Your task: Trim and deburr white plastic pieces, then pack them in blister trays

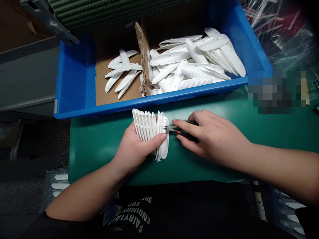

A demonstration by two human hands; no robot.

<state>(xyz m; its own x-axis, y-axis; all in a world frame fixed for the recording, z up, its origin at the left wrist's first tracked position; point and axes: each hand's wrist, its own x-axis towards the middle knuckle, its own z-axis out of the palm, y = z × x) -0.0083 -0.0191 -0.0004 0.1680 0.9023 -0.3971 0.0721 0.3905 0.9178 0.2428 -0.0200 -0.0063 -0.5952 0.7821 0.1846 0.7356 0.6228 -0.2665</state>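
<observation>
My left hand [136, 146] is wrapped around a stack of several white moulded plastic parts [149, 127], held upright on edge on the green mat [99, 142]. My right hand [211, 134] grips a small pair of cutters with black and orange handles [183, 131]. Its tip touches the right end of the stack. Just behind stands a blue bin [74, 76], split by a cardboard divider [143, 56]. A few white blade-shaped parts [123, 69] lie in the left section and a large pile [196, 59] in the right.
Clear plastic bags [279, 30] lie at the upper right. A tray of white parts [59, 182] sits low at the left and another [291, 209] at the lower right. A grey metal frame [47, 20] crosses the upper left.
</observation>
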